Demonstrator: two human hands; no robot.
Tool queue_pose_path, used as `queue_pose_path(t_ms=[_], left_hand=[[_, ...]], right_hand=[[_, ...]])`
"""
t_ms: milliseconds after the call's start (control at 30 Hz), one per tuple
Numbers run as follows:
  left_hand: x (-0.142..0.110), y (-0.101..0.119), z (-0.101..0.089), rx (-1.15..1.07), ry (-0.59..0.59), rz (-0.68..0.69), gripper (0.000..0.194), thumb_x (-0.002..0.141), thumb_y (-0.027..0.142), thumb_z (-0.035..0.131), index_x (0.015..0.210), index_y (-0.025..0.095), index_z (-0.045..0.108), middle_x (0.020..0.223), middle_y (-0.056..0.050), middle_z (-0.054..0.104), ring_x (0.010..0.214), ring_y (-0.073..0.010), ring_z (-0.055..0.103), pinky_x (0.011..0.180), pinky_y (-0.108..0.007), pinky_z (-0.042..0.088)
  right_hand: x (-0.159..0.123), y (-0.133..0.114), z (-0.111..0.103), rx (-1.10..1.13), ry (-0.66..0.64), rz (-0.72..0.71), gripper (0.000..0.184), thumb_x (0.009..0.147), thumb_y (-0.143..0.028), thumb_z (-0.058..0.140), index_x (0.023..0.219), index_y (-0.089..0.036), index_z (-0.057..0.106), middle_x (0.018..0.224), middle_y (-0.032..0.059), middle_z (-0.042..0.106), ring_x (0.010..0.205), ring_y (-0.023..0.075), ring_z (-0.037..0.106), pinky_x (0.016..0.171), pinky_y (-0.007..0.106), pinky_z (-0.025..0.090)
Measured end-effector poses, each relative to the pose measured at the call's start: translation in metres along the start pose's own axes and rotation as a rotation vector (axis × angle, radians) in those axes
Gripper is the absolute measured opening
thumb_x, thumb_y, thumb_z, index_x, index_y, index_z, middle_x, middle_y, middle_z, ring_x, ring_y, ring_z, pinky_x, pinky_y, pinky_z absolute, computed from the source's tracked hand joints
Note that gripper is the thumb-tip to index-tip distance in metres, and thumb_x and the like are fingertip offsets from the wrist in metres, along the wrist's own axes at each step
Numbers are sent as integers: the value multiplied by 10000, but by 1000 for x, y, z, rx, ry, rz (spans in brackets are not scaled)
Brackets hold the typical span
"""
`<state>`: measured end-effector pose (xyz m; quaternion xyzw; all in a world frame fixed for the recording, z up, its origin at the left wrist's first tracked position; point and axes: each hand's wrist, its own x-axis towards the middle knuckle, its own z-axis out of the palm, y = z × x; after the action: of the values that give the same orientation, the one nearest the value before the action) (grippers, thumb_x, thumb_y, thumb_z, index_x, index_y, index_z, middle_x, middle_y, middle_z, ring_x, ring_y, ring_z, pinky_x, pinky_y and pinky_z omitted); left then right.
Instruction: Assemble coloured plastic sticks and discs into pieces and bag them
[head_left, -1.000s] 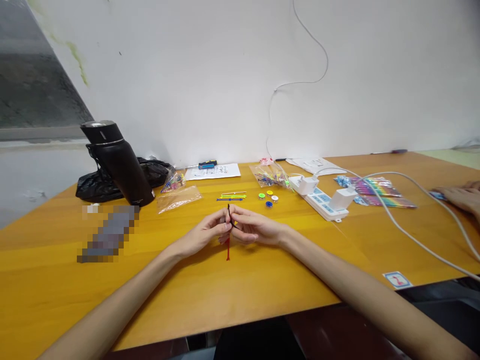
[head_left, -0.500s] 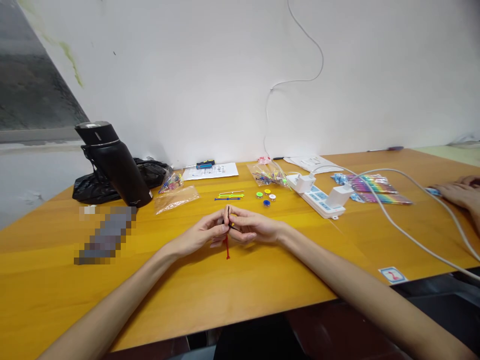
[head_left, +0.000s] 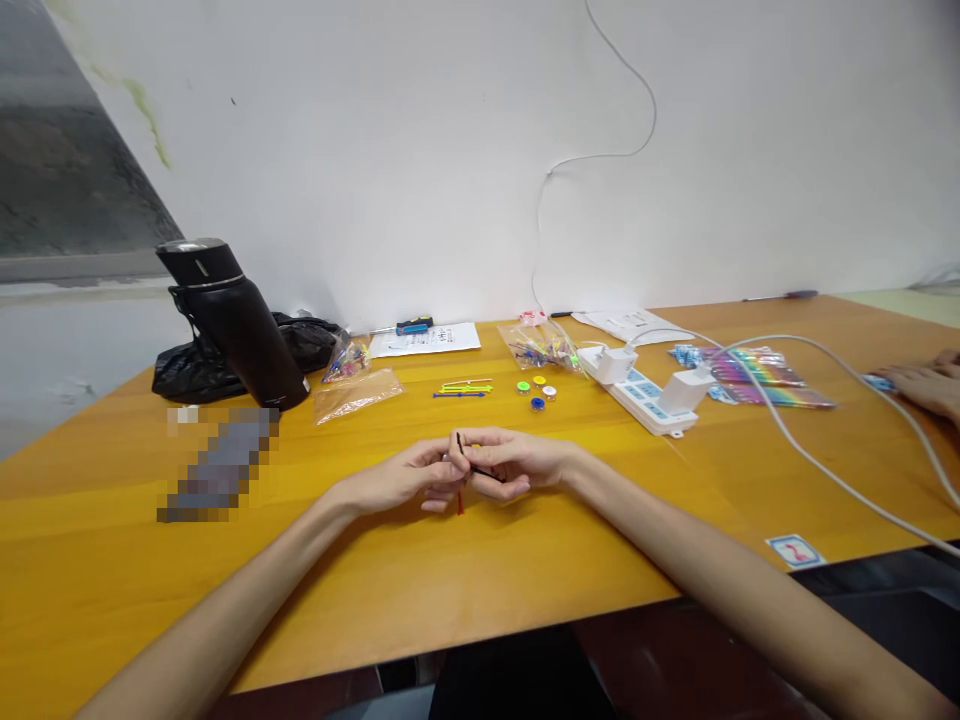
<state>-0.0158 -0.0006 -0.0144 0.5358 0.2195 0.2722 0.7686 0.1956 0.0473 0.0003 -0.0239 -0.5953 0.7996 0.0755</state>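
Over the front middle of the table, my left hand (head_left: 409, 478) and my right hand (head_left: 525, 458) meet with fingertips pinched together. Between them are thin black sticks (head_left: 487, 471), one part pointing up and another slanting right across my right fingers. A thin red stick (head_left: 460, 503) hangs down below the fingers. Where the black and red parts meet is covered by my fingertips. Beyond my hands lie thin yellow, white and blue sticks (head_left: 463, 390), and right of them several small coloured round pieces (head_left: 538, 404).
A black bottle (head_left: 238, 335) stands at the left by a blurred-out flat object (head_left: 225, 465). Clear bags of small parts (head_left: 541, 346) lie behind. A white power strip (head_left: 641, 398) with cables and rainbow-coloured packets (head_left: 765, 375) are at the right, near another person's hand (head_left: 926, 385).
My hands have come slightly lower and nearer. More of the black stick now shows slanting across my right fingers, and less of the red stick shows below. The view has shifted slightly.
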Motion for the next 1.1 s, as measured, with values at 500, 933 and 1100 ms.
queue_pose_path(t_ms=[500,933,1100], left_hand=[[13,9,-24,98,582,192,202,819,315,681,928,188,567,676,69,348,487,-39,223,449,-162,167],[13,4,-33,322,558,234,352,862,508,673,853,184,535,639,79,307,501,-50,254,470,-166,223],[13,9,-36,240,647,295,389,828,501,720,823,178,502,634,86,287,486,-39,231,453,-159,184]], right_hand=[[0,-1,-23,-814,850,-245,219,978,-410,510,1067,-211,491,708,-31,603,649,131,511,642,250,370],[2,2,-19,-858,692,-180,256,1003,-421,484,1140,-206,503,778,-3,641,713,143,570,689,259,412],[2,2,-26,-847,881,-193,313,1006,-495,442,998,-199,543,717,-9,629,634,128,539,628,246,390]])
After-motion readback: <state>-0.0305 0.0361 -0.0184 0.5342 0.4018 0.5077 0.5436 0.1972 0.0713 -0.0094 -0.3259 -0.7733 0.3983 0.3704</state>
